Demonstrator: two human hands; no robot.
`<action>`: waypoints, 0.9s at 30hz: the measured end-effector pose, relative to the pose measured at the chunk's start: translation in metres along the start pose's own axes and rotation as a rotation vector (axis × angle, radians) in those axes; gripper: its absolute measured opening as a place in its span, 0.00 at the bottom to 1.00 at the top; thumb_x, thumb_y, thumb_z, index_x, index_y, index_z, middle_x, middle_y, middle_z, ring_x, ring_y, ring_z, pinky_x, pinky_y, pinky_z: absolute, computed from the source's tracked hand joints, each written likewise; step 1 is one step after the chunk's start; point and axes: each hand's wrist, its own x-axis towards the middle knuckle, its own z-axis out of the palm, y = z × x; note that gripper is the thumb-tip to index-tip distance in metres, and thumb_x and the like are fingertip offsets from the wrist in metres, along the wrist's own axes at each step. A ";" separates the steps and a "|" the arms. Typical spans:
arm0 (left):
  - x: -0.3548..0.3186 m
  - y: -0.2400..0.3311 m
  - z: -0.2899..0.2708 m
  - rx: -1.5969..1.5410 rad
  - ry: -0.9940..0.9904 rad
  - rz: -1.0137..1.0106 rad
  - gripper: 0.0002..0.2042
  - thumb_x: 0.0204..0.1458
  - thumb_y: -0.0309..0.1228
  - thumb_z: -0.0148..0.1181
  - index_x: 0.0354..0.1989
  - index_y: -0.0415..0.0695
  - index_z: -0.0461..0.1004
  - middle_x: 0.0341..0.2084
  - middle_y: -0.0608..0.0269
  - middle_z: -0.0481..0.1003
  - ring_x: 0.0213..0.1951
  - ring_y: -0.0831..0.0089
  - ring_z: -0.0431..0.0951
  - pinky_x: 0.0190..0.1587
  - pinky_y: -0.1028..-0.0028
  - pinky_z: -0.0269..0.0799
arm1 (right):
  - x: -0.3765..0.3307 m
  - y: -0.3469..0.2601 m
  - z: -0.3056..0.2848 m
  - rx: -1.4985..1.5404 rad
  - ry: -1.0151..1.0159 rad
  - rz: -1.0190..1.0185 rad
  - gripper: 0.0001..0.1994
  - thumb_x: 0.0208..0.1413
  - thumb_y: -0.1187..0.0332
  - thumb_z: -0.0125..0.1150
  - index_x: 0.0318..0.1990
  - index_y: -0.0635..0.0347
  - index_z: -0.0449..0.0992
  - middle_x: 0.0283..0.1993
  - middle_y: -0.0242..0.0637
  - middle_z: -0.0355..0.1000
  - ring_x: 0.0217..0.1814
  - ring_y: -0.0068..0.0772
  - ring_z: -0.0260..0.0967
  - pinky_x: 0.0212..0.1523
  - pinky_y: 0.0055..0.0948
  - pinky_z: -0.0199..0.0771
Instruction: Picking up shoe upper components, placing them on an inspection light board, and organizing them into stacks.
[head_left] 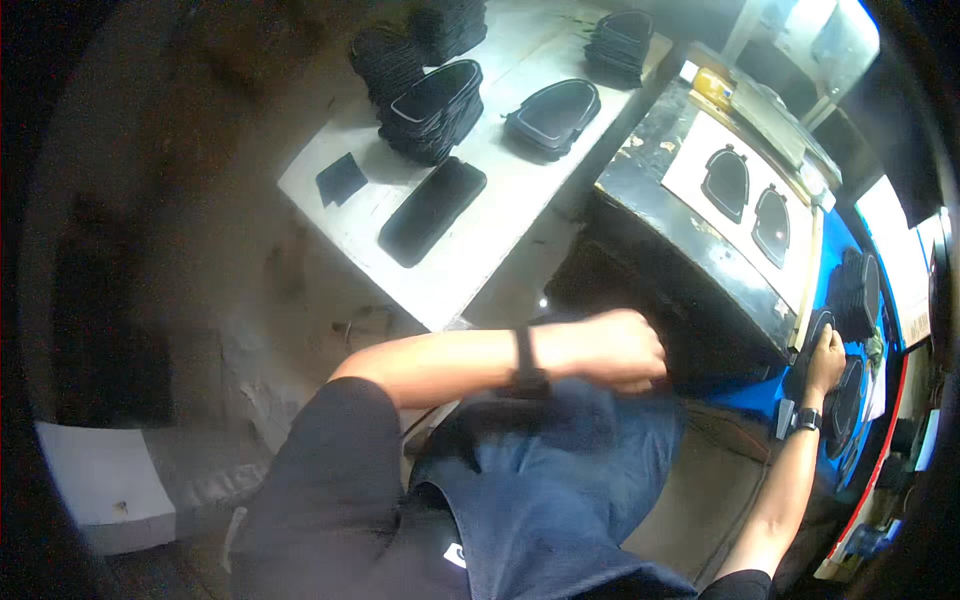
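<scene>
My left hand [622, 350] is curled into a loose fist above my lap, with a dark band on its wrist. Nothing shows sticking out of its fingers. Reaching over the blue table [755, 397] on the right, my right hand [828, 362] has its fingers closed on the edge of a black rounded panel [819, 322], partly hidden by the hand. Close to that hand are a stack of similar black panels [856, 295] and another black panel [846, 400].
A white table [465, 290] holds stacks of black panels [432, 110], a black phone-like slab [433, 210] and a small dark square [341, 180]. On a dark worn bench [650, 200], a white board [700, 150] bears two black-rimmed oval pieces [726, 184].
</scene>
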 end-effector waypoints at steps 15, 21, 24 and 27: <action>0.043 0.014 0.063 -0.052 -0.072 -0.046 0.05 0.40 0.33 0.61 0.19 0.50 0.81 0.22 0.63 0.81 0.28 0.63 0.82 0.28 0.64 0.74 | 0.015 0.040 0.004 0.013 -0.164 -0.065 0.22 0.69 0.51 0.47 0.43 0.63 0.77 0.33 0.44 0.77 0.32 0.40 0.70 0.37 0.37 0.70; 0.048 0.017 0.049 -0.165 -0.183 -0.091 0.05 0.43 0.35 0.62 0.22 0.52 0.82 0.25 0.67 0.82 0.32 0.66 0.83 0.31 0.65 0.73 | 0.021 0.051 0.002 0.085 -0.183 -0.075 0.22 0.70 0.53 0.47 0.39 0.68 0.75 0.30 0.38 0.74 0.30 0.29 0.65 0.37 0.32 0.68; 0.041 -0.005 0.038 -0.130 -0.051 -0.058 0.06 0.44 0.32 0.59 0.22 0.50 0.82 0.25 0.64 0.83 0.32 0.65 0.83 0.31 0.63 0.75 | 0.021 0.043 -0.001 -0.045 -0.253 0.019 0.21 0.70 0.53 0.48 0.41 0.65 0.78 0.33 0.37 0.77 0.32 0.29 0.68 0.39 0.30 0.69; 0.035 -0.039 0.030 -0.106 0.051 -0.042 0.06 0.43 0.31 0.59 0.20 0.49 0.81 0.23 0.63 0.81 0.29 0.63 0.82 0.30 0.64 0.75 | 0.011 0.022 -0.004 0.061 -0.208 0.028 0.21 0.69 0.53 0.50 0.44 0.64 0.79 0.35 0.40 0.78 0.34 0.29 0.69 0.41 0.32 0.70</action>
